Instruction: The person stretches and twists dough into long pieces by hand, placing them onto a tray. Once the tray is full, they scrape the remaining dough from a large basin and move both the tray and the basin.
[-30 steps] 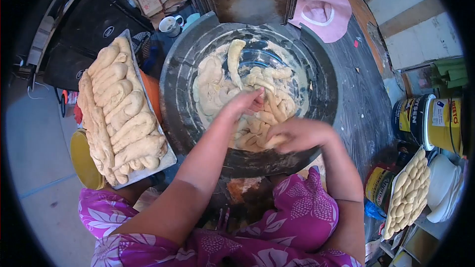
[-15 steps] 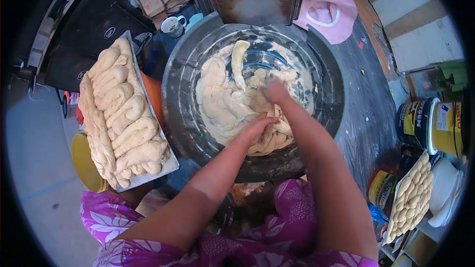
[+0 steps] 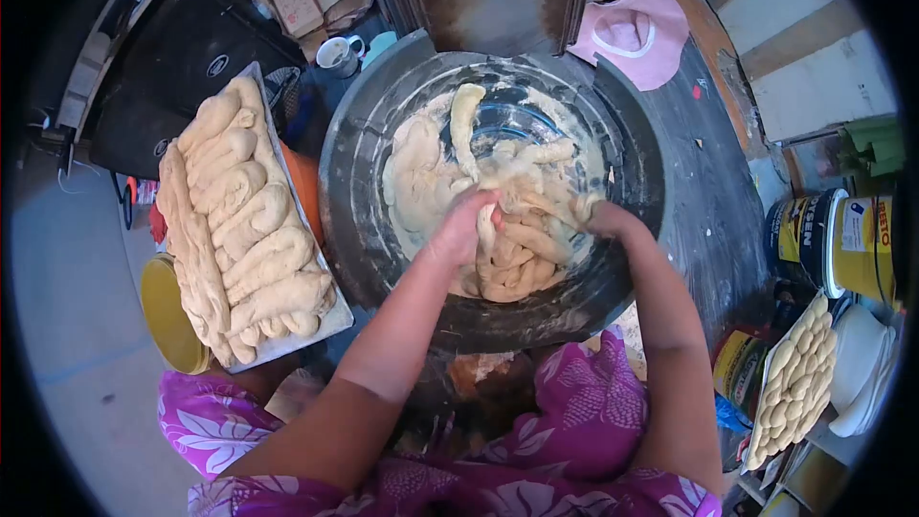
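A big dark round basin (image 3: 354, 163) holds a mass of pale dough (image 3: 421, 168) pulled into ropes and strands. My left hand (image 3: 466, 223) is closed around a strand in the middle of the pile. My right hand (image 3: 603, 218) grips dough at the pile's right edge, near the basin wall. Dough strands stretch between the two hands.
A tray (image 3: 330, 318) of long dough rolls sits left of the basin, over a yellow lid (image 3: 165, 316). Another tray of braided dough (image 3: 795, 378) lies at right by paint tins (image 3: 842, 244). A mug (image 3: 338, 53) and pink hat (image 3: 627, 33) stand behind.
My right hand pulled back from the far middle of the dough to the pile's right edge. My left hand shifted slightly up and closed on a strand.
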A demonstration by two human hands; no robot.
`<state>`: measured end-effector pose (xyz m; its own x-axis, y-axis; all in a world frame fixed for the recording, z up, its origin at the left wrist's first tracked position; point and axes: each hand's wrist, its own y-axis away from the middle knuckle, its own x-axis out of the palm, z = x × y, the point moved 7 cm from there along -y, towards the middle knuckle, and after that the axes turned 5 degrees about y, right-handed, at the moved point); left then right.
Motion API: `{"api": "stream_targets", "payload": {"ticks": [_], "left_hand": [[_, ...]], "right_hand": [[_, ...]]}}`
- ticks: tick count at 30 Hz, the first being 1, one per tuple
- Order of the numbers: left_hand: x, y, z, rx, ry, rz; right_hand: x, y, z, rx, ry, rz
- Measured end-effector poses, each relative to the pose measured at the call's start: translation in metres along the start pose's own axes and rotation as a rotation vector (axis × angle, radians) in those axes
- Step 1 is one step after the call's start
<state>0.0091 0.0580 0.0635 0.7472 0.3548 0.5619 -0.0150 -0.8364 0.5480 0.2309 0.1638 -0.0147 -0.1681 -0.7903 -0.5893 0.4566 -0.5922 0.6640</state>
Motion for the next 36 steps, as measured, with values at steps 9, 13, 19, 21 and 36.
{"api": "stream_targets", "payload": {"ticks": [9, 13, 19, 21, 36], "left_hand": [[0.197, 0.032, -0.179, 0.389, -0.429, 0.548], [0.266, 0.030, -0.219, 0.470, -0.524, 0.636], [0.301, 0.009, -0.249, 0.667, -0.583, 0.579], [0.292, -0.004, -0.250, 0.889, -0.696, 0.575], [-0.035, -0.134, 0.037, 0.277, -1.816, -0.386]], "right_hand": [[-0.034, -0.005, 0.048, -0.152, -0.241, -0.388], [-0.010, 0.004, 0.101, -0.481, -0.763, 0.042], [-0.037, 0.021, 0.129, -0.428, -0.919, 0.071], [-0.065, 0.014, 0.101, -0.330, -1.349, -0.185], [0.056, -0.017, 0.046, -0.220, 0.050, -0.201]]}}
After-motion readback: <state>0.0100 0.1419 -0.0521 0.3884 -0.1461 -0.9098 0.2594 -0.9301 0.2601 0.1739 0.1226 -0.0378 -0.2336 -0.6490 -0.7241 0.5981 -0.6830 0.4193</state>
